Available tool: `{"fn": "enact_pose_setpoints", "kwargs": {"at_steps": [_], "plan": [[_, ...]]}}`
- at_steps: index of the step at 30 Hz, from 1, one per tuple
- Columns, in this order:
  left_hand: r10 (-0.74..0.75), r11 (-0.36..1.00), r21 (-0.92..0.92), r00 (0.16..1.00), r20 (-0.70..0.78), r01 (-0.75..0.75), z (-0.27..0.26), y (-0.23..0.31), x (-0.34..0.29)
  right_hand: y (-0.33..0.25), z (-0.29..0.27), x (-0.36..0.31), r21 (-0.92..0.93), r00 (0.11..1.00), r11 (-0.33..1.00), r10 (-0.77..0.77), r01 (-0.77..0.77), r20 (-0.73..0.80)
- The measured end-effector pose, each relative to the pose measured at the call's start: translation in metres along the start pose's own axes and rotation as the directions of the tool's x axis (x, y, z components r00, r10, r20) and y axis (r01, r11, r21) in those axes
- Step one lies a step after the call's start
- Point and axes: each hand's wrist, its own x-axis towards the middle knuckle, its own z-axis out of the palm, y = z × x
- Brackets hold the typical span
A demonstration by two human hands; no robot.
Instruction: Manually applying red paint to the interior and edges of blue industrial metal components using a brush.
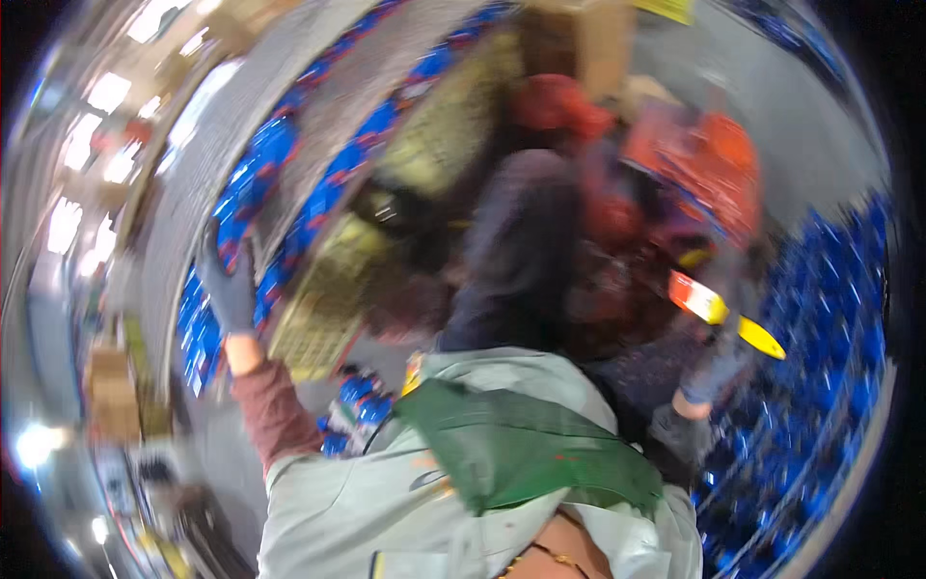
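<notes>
My left hand (pixel 230 289), in a grey glove, reaches out to a row of small blue parts with red bits (pixel 253 174). Its fingers are spread, with blue showing between them; blur hides whether they touch a part. At the right, my gloved right hand (pixel 716 367) is closed around a flat tool with a yellow handle (pixel 762 338) and a red-and-white end (pixel 690 292). Whether this is a brush or a scraper I cannot make out. Beyond that hand lie shiny orange-red plastic-like bundles (pixel 728 174), smeared by motion.
Blue parts (pixel 810 367) in dense rows fill the right side. A yellowish crate-like block (pixel 323 299) stands between the left rows and my legs. More blue pieces (pixel 362 391) lie near my left side. Cardboard boxes (pixel 111 386) stand far left; a person (pixel 188 511) is at lower left.
</notes>
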Motion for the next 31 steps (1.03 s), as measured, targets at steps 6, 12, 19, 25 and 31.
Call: {"fn": "enact_pose_setpoints", "kwargs": {"at_steps": [6, 12, 19, 25, 31], "plan": [[0.706, 0.497, -0.684, 0.707, -0.040, -0.535, 0.102, 0.266, 0.031, -0.106, -0.024, -0.009, -0.370, 0.878, 0.804, -0.470, 0.466, 0.085], [0.976, -0.187, -0.907, 0.033, -0.215, -0.378, 0.168, 0.446, -0.039, -0.191, -0.091, -0.024, -0.797, 0.848, 0.557, -0.517, 0.232, -0.115], [0.935, -0.218, -0.976, -0.281, -0.217, 0.030, 0.257, 0.494, -0.126, -0.280, -0.190, -0.058, -0.780, 0.808, -0.356, -0.508, -0.514, -0.300], [0.940, -0.155, -0.923, -0.235, -0.247, 0.353, 0.300, 0.519, -0.164, -0.294, -0.246, -0.078, -0.662, 0.761, -0.376, -0.321, -0.648, -0.563], [0.963, -0.076, -0.738, -0.142, -0.228, 0.671, 0.284, 0.535, -0.203, -0.282, -0.194, -0.112, -0.859, 0.842, -0.149, -0.335, -0.490, -0.423]]}}
